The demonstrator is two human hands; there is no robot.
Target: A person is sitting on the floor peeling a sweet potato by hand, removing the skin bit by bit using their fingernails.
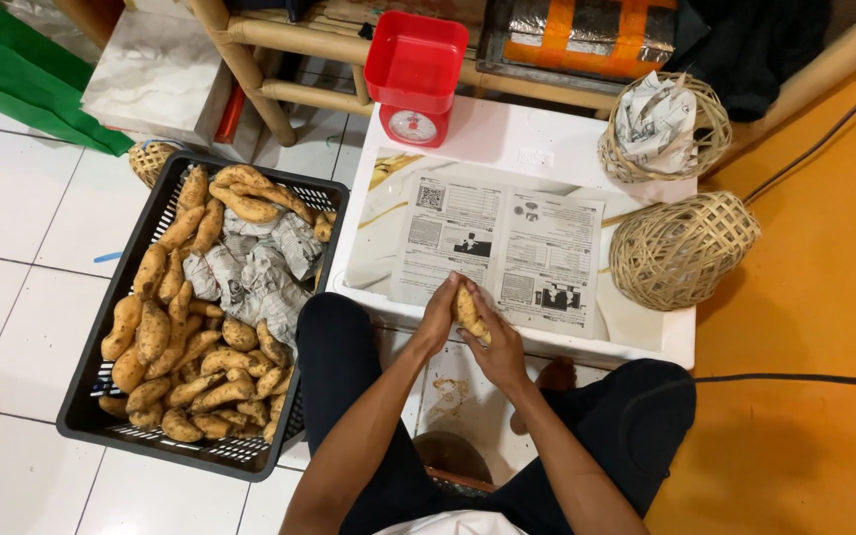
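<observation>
Head view: you are cupping a sweet potato (470,309) in both hands, left hand (437,317) and right hand (495,342), each grip closed around it, over the newspaper sheet (537,248) lying just ahead.

Matt black plastic crate (91,376), rough woven rattan baskets (681,250), glossy red plastic scale (415,74), printed paper sheet (502,243).

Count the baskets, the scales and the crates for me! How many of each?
Woven baskets: 3
Red scales: 1
Black crates: 1
Total: 5
</observation>
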